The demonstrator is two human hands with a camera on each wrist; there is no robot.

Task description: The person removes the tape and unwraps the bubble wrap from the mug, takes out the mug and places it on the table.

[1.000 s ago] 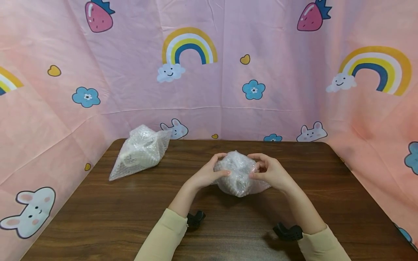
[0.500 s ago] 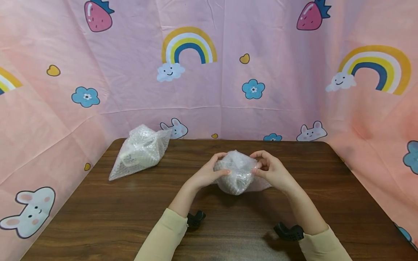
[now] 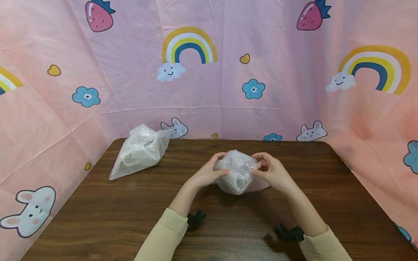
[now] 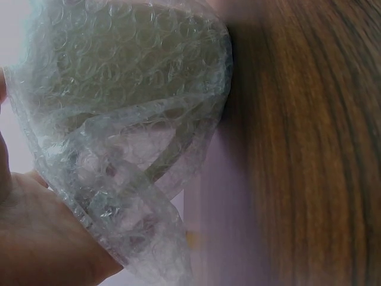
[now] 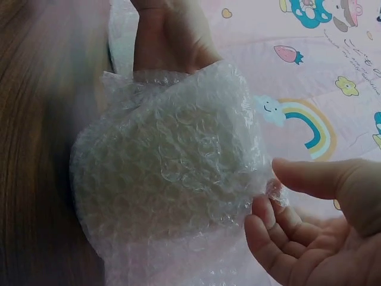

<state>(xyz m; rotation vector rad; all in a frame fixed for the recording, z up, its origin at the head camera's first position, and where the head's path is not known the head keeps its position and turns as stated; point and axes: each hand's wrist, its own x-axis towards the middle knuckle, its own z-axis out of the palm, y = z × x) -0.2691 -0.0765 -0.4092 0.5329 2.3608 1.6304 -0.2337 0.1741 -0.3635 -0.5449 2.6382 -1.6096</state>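
Head view: a bubble-wrap bundle is held between two hands over the middle of the table, slightly right of centre; whether its underside touches the wood cannot be told. Contents: one pale, faintly greenish mass, rounded in outline, blurred by the bubbles and not identifiable. Left wrist view shows this mass filling the upper part of the wrap, with slack, see-through film folded below it. Right wrist view shows a clear flap extending beyond the mass, pink cloth visible through it.

Left hand: clamped on the bundle's left side, thumb on the near face, fingers bent around the far side. Right hand: thumb and fingers pinching a gathered edge of film at the bundle's right side.

Second container: a wrapped parcel at the table's back left, well apart from both hands. Inside, a pale object shows a greyish patterned patch; kind not clear. Loose film spreads to a pointed corner toward the near left.

Surroundings: cream sleeves on both forearms, a black wrist mount at each wrist, and a pink printed cloth behind the table.
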